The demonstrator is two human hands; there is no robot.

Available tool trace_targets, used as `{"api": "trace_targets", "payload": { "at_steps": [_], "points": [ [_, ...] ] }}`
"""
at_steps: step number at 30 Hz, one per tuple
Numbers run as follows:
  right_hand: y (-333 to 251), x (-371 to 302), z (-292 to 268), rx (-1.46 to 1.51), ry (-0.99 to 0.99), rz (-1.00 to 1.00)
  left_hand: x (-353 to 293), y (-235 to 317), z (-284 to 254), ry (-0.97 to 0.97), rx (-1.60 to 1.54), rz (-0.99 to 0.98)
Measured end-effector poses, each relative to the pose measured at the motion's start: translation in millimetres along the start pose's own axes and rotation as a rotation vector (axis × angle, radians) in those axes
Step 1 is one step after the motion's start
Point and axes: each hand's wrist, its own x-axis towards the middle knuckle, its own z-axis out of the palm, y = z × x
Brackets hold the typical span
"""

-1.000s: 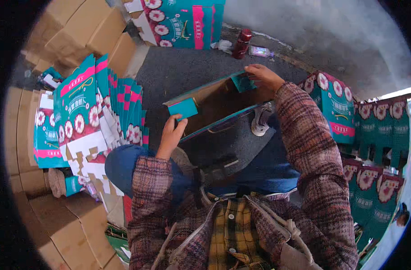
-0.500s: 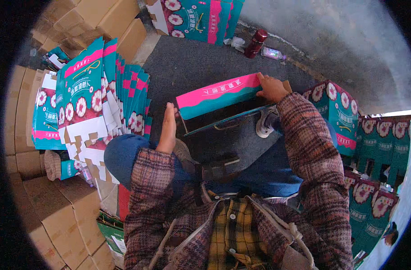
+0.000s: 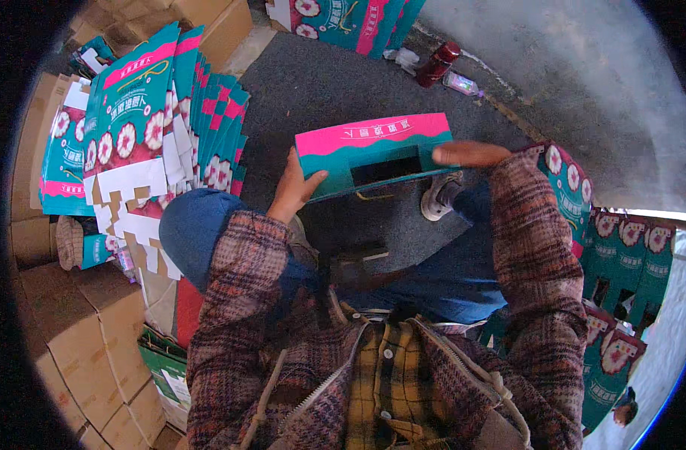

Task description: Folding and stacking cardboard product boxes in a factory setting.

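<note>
A pink and teal cardboard carton [image 3: 324, 163] is between my hands, above the dark mat and in front of my knees. Its upper panel has a dark rectangular cutout. Below its near edge a yellow cord [image 3: 374, 196] shows. My left hand [image 3: 296, 186] grips the carton's left end, thumb on the teal face and the other fingers partly hidden behind the end. Against the right end lies my right hand [image 3: 474, 154], flat, with its fingers stretched leftward over the corner. What lies under that palm is hidden.
Left of me leans a stack of flattened teal cartons [image 3: 129, 97], with brown boxes [image 3: 88, 360] beside and behind it. Folded cartons [image 3: 621, 255] stand at the right. A red flask [image 3: 438, 64] and a clear bottle [image 3: 462, 84] lie at the far edge of the mat.
The long dark opening along the carton's top has been covered by a teal panel with a smaller cutout. My left hand closed onto the left end; my right hand flattened against the right end.
</note>
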Motion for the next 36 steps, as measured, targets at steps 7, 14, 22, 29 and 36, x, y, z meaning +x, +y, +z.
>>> {"api": "trace_targets", "payload": {
  "at_steps": [7,14,22,29,36],
  "points": [
    [29,16,10,-0.042,-0.11,-0.19,2,-10,2,-0.014,-0.011,0.032],
    [71,77,22,-0.248,0.507,0.088,-11,47,-8,-0.063,-0.563,-0.617],
    [84,73,14,-0.044,0.496,-0.089,-2,46,10,-0.269,-0.324,-0.488],
    [94,-63,-44,-0.208,1.045,-0.021,35,108,53,-0.153,-0.457,-0.053],
    [204,-226,11,0.489,1.462,-0.291,43,259,174,-0.105,-0.432,0.591]
  ]
}}
